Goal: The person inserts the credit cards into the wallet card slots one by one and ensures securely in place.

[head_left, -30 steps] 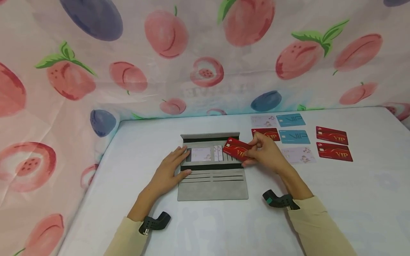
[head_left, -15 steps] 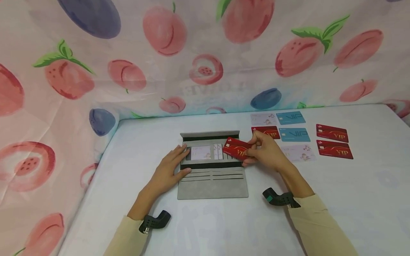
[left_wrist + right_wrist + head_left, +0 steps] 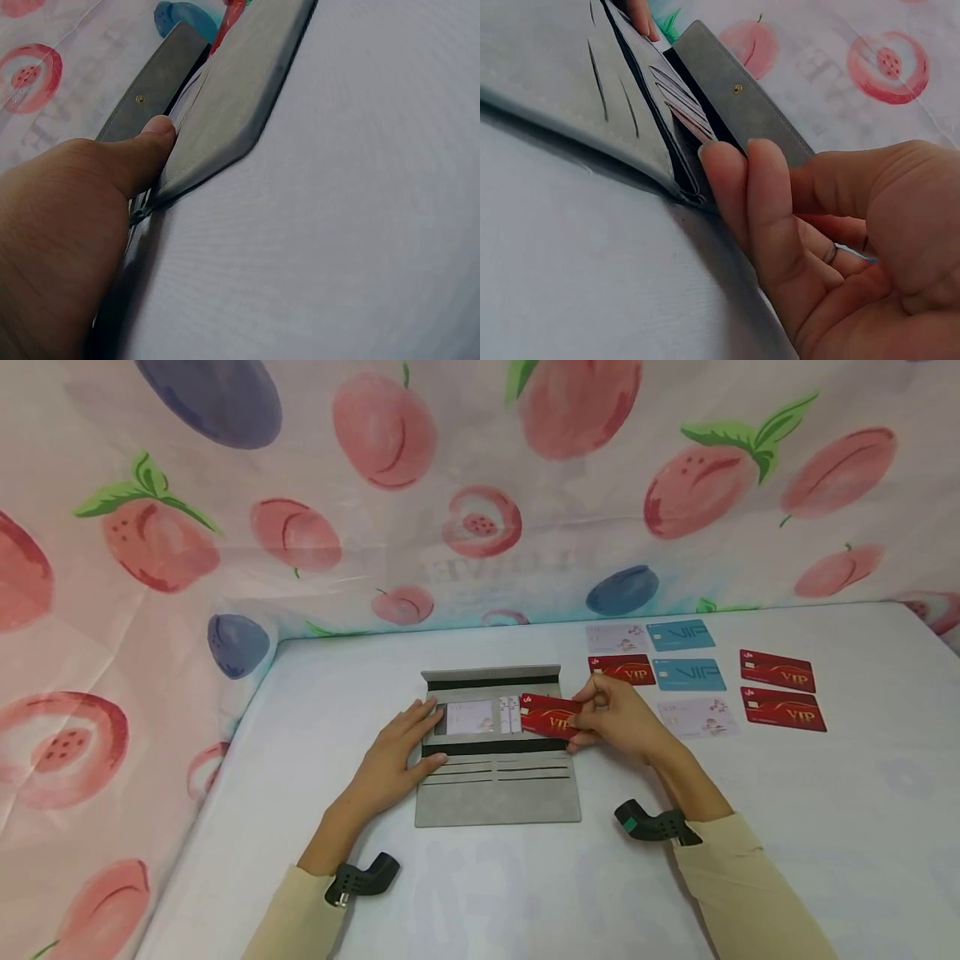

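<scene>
Head view: right hand is pinching red card over right half of wallet; left hand, extended and gripping nothing, is resting on its left edge. Likely slotting; I'd be keeping card square, pushing gently.

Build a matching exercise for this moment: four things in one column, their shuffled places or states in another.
1. left hand
2. right hand
3. grey wallet
4. two blue cards

A. spread open on the white table
B. pinching a red card over the wallet
C. lying to the right of the wallet, one nearer than the other
D. resting on the wallet's left edge

Pairs: 1-D, 2-B, 3-A, 4-C
</scene>
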Available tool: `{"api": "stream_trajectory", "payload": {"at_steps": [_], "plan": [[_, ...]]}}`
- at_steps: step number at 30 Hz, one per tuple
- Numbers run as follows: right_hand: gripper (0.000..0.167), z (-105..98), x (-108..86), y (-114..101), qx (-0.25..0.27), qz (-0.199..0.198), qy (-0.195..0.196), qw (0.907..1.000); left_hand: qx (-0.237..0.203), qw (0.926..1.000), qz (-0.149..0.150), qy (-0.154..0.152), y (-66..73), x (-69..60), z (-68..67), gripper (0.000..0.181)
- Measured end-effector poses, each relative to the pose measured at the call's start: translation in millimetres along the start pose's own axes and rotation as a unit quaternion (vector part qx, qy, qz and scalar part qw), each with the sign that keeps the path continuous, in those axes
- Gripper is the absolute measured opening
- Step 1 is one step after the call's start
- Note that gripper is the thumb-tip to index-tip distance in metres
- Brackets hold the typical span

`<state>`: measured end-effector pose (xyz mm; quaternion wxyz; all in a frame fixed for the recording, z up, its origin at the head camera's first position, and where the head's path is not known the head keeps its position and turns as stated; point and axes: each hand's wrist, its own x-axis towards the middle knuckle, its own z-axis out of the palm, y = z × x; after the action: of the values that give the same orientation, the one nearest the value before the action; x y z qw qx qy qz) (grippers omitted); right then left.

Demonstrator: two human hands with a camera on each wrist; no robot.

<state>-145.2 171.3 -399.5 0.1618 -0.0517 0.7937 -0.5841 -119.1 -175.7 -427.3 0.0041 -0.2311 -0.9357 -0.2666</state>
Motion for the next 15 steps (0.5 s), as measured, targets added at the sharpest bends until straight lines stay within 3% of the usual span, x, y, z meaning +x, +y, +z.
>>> {"api": "stream_trajectory", "payload": {"at_steps": [8, 15], "plan": [[0.031, 4.0, -1.3, -3.1, -0.065, -0.012, 0.021, 0.9976, 0.002, 1.0, 0.005, 0.002, -1.7, 0.1, 0.9, 0.067], [0.039, 11.3, -1.7, -5.2, -0.157, -0.035, 0.064, 0.9849, 0.002, 1.0, 0.007, 0.003, -2.9, -0.2, 1.0, 0.067]]}}
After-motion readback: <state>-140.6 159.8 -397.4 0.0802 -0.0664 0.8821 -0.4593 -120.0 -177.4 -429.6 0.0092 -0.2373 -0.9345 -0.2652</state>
